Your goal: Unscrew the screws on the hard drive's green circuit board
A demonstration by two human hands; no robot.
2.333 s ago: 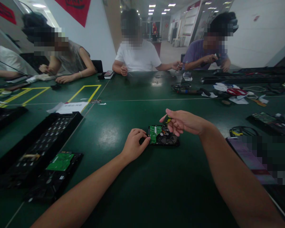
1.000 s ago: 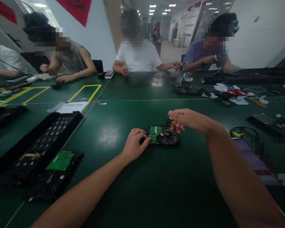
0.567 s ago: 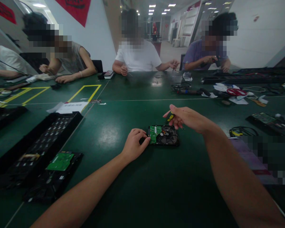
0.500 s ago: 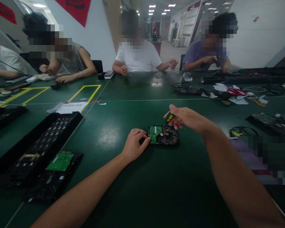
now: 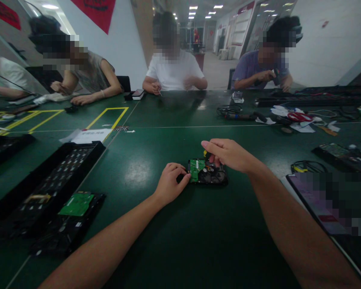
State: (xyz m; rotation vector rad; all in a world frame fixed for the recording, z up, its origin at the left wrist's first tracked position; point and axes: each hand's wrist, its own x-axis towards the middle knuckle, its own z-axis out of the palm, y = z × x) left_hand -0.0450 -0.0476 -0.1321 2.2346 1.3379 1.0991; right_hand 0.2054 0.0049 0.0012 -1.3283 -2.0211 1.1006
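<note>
A hard drive (image 5: 218,176) with a green circuit board lies on the dark green table (image 5: 144,140), circuit side up. My left hand (image 5: 172,182) rests at its left end, thumb and fingers gripping that edge. Over the drive's upper middle, my right hand (image 5: 221,154) is closed around a yellow and black screwdriver (image 5: 205,154). The fingers hide much of the tool, and its tip cannot be made out.
On the left are a long black tray (image 5: 90,154) and a second drive with a green board (image 5: 76,204). At right lie a coiled cable (image 5: 308,165), a tablet-like screen (image 5: 314,192) and another drive (image 5: 337,154). People sit across the table, hands over its far edge.
My right hand has moved left with the screwdriver, from the drive's upper right to above its middle. My left hand and the drive have stayed in place.
</note>
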